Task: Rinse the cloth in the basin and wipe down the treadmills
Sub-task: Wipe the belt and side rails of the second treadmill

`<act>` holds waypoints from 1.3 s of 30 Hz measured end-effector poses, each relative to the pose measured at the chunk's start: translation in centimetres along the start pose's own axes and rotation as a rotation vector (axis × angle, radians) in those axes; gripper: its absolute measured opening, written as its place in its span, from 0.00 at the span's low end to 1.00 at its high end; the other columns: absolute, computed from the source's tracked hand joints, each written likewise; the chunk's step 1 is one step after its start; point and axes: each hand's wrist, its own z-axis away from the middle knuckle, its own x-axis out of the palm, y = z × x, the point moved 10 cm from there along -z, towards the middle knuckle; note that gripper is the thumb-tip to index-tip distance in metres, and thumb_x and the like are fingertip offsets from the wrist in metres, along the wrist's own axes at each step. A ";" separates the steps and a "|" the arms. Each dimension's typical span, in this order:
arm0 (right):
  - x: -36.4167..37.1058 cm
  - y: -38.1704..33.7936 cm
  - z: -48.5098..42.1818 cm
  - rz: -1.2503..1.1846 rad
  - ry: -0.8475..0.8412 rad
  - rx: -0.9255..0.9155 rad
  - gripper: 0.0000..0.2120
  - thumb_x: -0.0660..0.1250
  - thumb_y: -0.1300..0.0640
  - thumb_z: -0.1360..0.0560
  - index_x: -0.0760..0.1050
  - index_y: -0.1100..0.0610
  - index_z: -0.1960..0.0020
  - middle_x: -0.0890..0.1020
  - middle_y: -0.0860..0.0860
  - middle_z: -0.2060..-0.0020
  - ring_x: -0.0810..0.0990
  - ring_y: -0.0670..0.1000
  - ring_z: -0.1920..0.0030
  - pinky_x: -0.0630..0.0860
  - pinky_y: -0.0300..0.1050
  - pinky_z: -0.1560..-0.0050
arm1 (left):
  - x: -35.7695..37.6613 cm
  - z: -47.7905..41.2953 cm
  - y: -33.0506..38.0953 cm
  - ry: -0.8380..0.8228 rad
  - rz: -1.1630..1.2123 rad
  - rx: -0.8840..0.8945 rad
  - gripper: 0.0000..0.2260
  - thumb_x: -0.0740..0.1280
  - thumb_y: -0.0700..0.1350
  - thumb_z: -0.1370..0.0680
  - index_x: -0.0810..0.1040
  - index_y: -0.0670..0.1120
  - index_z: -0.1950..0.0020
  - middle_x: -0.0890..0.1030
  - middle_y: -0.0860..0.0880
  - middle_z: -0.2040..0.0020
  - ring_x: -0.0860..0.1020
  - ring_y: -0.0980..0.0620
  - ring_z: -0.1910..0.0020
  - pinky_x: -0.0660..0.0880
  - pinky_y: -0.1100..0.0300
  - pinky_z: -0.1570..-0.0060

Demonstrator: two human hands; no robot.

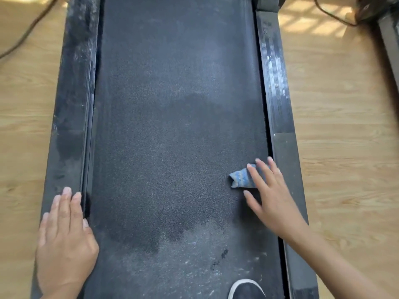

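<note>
A dusty black treadmill belt [172, 126] fills the middle of the view, with darker damp patches across its centre. A small blue cloth [238, 178] lies on the belt near the right rail. My right hand [269, 195] presses flat on the cloth with straight, spread fingers, covering most of it. My left hand [64, 234] rests flat on the left side rail [69, 126], fingers straight and together. The right side rail [278, 93] shows white dusty smears.
Light wooden floor [345, 126] lies on both sides of the treadmill. A dark cable [26, 33] runs across the floor at upper left. Part of another machine [386, 29] with a cable stands at upper right. A dark shoe toe [246, 290] sits on the belt's near end.
</note>
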 end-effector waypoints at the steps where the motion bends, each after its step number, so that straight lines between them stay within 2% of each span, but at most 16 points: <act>1: 0.6 -0.2 -1.0 0.001 -0.041 0.008 0.35 0.61 0.41 0.18 0.58 0.57 0.17 0.55 0.58 0.17 0.45 0.59 0.16 0.56 0.65 0.20 | 0.0 0.0 -0.1 0.005 -0.009 0.005 0.28 0.52 0.43 0.17 0.61 0.41 0.15 0.57 0.44 0.13 0.59 0.38 0.15 0.59 0.36 0.19; 3: 2.2 -0.9 -1.8 -0.019 -0.109 0.054 0.40 0.56 0.36 0.18 0.47 0.56 0.15 0.41 0.56 0.16 0.35 0.56 0.17 0.43 0.59 0.17 | 0.0 0.1 -0.4 0.017 -0.020 0.021 0.28 0.52 0.43 0.17 0.61 0.41 0.15 0.56 0.45 0.13 0.59 0.39 0.15 0.60 0.36 0.19; 5: 2.6 -1.4 -2.0 -0.032 -0.074 0.073 0.40 0.56 0.37 0.17 0.43 0.55 0.15 0.37 0.54 0.17 0.32 0.55 0.18 0.38 0.56 0.18 | 0.1 0.3 -0.5 0.027 -0.024 0.032 0.28 0.52 0.43 0.16 0.61 0.41 0.15 0.56 0.45 0.13 0.59 0.39 0.15 0.61 0.36 0.20; 8: 0.6 -1.0 -1.6 -0.085 0.062 0.041 0.32 0.60 0.47 0.15 0.55 0.56 0.16 0.49 0.54 0.16 0.41 0.56 0.16 0.46 0.58 0.17 | 0.1 0.4 -0.4 0.043 -0.030 0.032 0.28 0.51 0.43 0.17 0.61 0.41 0.15 0.56 0.46 0.13 0.60 0.39 0.15 0.62 0.35 0.21; 10: -1.2 0.0 -1.1 -0.122 0.161 0.027 0.28 0.69 0.54 0.20 0.68 0.56 0.22 0.63 0.54 0.20 0.55 0.58 0.18 0.57 0.57 0.19 | 0.0 0.2 -0.2 0.050 -0.040 0.036 0.28 0.51 0.43 0.16 0.61 0.41 0.15 0.57 0.46 0.13 0.60 0.39 0.16 0.62 0.36 0.21; 12: -2.4 0.8 -0.7 -0.136 0.226 0.036 0.21 0.76 0.59 0.25 0.77 0.56 0.33 0.73 0.53 0.32 0.71 0.58 0.31 0.70 0.55 0.29 | -0.1 0.0 -0.1 0.046 -0.042 0.037 0.28 0.51 0.43 0.16 0.62 0.41 0.15 0.57 0.46 0.13 0.60 0.40 0.15 0.61 0.37 0.20; 14: -2.8 0.2 -1.0 -0.133 0.210 0.007 0.15 0.76 0.61 0.25 0.79 0.55 0.40 0.76 0.49 0.42 0.75 0.56 0.43 0.76 0.56 0.41 | -0.1 0.2 -0.2 0.040 -0.041 0.030 0.28 0.51 0.43 0.17 0.62 0.41 0.15 0.57 0.45 0.13 0.60 0.40 0.15 0.61 0.37 0.20; 16: -3.6 -1.2 -1.8 -0.225 0.180 -0.027 0.09 0.72 0.60 0.22 0.79 0.54 0.42 0.78 0.46 0.47 0.76 0.53 0.48 0.77 0.54 0.47 | 0.0 0.3 -0.3 0.035 -0.045 0.023 0.28 0.51 0.43 0.17 0.62 0.41 0.16 0.57 0.45 0.13 0.61 0.39 0.16 0.60 0.37 0.20; 20: -4.6 -4.1 -4.7 -0.829 0.060 0.237 0.06 0.66 0.58 0.16 0.81 0.49 0.45 0.84 0.47 0.53 0.82 0.52 0.51 0.78 0.52 0.47 | 0.2 0.2 -0.2 0.014 -0.059 0.009 0.28 0.51 0.43 0.17 0.62 0.40 0.15 0.57 0.45 0.13 0.60 0.39 0.15 0.60 0.37 0.20; 23: -4.8 -8.9 -7.9 -1.366 -0.107 0.282 0.10 0.62 0.58 0.14 0.81 0.58 0.41 0.85 0.57 0.48 0.83 0.54 0.48 0.80 0.57 0.43 | 0.2 0.0 0.0 -0.003 -0.072 0.013 0.28 0.51 0.43 0.17 0.62 0.39 0.16 0.57 0.44 0.13 0.61 0.39 0.16 0.61 0.37 0.19; 25: -5.1 -10.9 -9.9 -1.550 -0.192 0.270 0.10 0.61 0.59 0.14 0.80 0.60 0.39 0.86 0.54 0.48 0.84 0.52 0.48 0.83 0.54 0.45 | 0.2 0.1 -0.1 -0.015 -0.078 0.008 0.28 0.51 0.43 0.17 0.61 0.39 0.16 0.57 0.44 0.13 0.61 0.39 0.16 0.61 0.37 0.19; 27: -4.6 -9.9 -11.5 -1.351 -0.138 0.317 0.10 0.63 0.60 0.15 0.80 0.53 0.38 0.86 0.47 0.47 0.85 0.49 0.52 0.83 0.49 0.49 | 0.2 0.1 -0.3 -0.022 -0.079 0.005 0.28 0.51 0.43 0.16 0.61 0.39 0.15 0.57 0.44 0.13 0.60 0.40 0.15 0.61 0.37 0.19; 29: -5.0 -7.6 -12.3 -0.923 0.020 0.308 0.14 0.64 0.59 0.17 0.77 0.45 0.35 0.83 0.43 0.45 0.83 0.46 0.52 0.82 0.49 0.47 | 0.2 0.2 -0.3 -0.021 -0.079 0.017 0.28 0.51 0.43 0.16 0.60 0.38 0.15 0.57 0.43 0.13 0.60 0.40 0.15 0.61 0.37 0.19; 33: -7.4 -11.7 -11.6 -0.445 0.235 -0.122 0.18 0.63 0.66 0.20 0.75 0.53 0.32 0.76 0.46 0.38 0.75 0.49 0.39 0.74 0.43 0.41 | 0.1 0.1 -0.2 -0.034 -0.099 0.022 0.29 0.51 0.43 0.17 0.58 0.39 0.15 0.55 0.44 0.13 0.59 0.42 0.15 0.60 0.39 0.18; 36: -3.3 -16.9 -11.2 -0.135 0.132 -0.385 0.23 0.65 0.61 0.20 0.70 0.62 0.25 0.69 0.57 0.25 0.67 0.60 0.25 0.68 0.55 0.26 | 0.1 0.3 -0.1 -0.019 -0.105 0.027 0.28 0.52 0.42 0.16 0.59 0.38 0.15 0.56 0.44 0.13 0.59 0.42 0.15 0.61 0.40 0.19; 39: 2.7 -17.1 -12.4 0.082 -0.110 -0.305 0.41 0.53 0.37 0.16 0.45 0.62 0.16 0.41 0.59 0.16 0.37 0.60 0.17 0.47 0.60 0.17 | 0.0 0.2 0.0 -0.020 -0.123 0.028 0.28 0.52 0.42 0.16 0.59 0.38 0.15 0.56 0.44 0.13 0.59 0.42 0.15 0.62 0.39 0.19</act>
